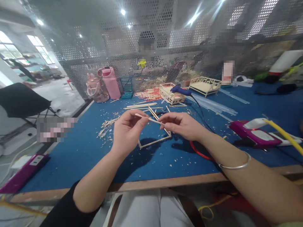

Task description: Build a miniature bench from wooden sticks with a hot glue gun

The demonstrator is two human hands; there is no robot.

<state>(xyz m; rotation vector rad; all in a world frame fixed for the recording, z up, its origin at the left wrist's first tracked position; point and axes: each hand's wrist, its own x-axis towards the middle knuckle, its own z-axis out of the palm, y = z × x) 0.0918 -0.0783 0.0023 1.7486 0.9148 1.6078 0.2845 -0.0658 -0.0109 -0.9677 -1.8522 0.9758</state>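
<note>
A thin wooden stick (153,120) is held between both hands above the blue table. My left hand (129,127) pinches its left part between thumb and fingers. At its right end, my right hand (181,125) grips it with the fingertips. Below the hands lies a frame of joined wooden sticks (155,142), partly hidden by the hands. More loose sticks (142,106) are spread just beyond them. Left of my left hand is a scatter of short wood bits (107,126).
Behind are two small wooden bed-shaped models (204,85), a blue glue gun (181,91) and clear glue sticks (213,104). Pink bottles (111,83) stand back left. Purple power strips (255,134) lie at both sides. A perforated metal screen (82,50) rises behind the table.
</note>
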